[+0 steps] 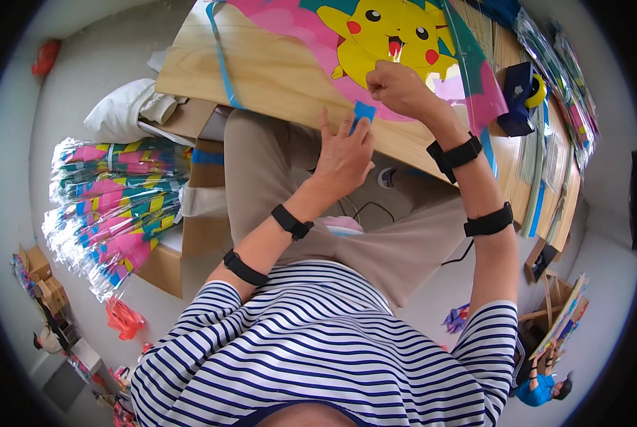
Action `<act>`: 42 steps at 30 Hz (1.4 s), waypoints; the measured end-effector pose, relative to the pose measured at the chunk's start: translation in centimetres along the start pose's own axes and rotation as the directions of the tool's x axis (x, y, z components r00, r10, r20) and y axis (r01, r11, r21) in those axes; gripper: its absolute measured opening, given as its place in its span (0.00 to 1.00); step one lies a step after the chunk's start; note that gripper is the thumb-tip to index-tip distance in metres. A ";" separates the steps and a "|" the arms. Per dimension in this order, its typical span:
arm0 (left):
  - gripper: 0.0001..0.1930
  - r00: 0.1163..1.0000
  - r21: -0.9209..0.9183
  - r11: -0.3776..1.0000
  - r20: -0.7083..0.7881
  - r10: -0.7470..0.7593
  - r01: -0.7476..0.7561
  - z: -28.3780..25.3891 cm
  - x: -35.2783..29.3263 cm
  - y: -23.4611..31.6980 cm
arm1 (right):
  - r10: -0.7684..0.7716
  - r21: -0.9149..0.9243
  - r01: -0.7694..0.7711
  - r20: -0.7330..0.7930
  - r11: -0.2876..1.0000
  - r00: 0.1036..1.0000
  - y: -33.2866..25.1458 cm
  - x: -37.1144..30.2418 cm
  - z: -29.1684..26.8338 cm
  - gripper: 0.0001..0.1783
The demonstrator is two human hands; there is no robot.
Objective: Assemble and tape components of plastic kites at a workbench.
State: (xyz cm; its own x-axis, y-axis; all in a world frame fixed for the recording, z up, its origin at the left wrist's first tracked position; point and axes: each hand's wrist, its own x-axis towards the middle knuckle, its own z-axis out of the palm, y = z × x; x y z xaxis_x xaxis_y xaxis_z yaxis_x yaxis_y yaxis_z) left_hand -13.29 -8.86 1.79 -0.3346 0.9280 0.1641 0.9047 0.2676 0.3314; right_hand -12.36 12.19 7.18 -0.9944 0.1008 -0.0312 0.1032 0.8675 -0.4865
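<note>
A large printed plastic sheet [375, 35] lies on the wooden table [261, 67], with a yellow cartoon figure on pink and green. My left hand [341, 160] is at the near table edge. Its fingertips grip a short blue strip [363, 112], while one finger stands apart from the rest. Over the lower part of the yellow figure, my right hand [404, 91] is closed with its fingers curled in. Whatever those fingers may hold is hidden. Both forearms wear black straps.
A long blue ribbon [217, 53] crosses the table's left side. To the right stands a dark tape dispenser [516, 99] with a yellow roll, near thin rods [528, 178] and plastic-wrapped bundles [560, 78]. Colourful bundles [119, 206] lie on cardboard at left. Another person [541, 388] works far right.
</note>
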 end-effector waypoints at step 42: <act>0.27 0.998 -0.072 0.995 -0.009 0.062 -0.063 0.0 0.8 -0.6 | 0.208 -0.375 -0.177 0.043 0.910 0.977 -0.6 2.3 2.2 0.12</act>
State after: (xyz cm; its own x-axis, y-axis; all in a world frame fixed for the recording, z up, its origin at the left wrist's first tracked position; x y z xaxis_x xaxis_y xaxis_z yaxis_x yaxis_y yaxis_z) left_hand -14.13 -8.24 1.73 -0.2798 0.9405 0.1928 0.9026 0.1892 0.3867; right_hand -14.74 10.87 5.51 -0.9513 0.2574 -0.1694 0.2778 0.9543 -0.1100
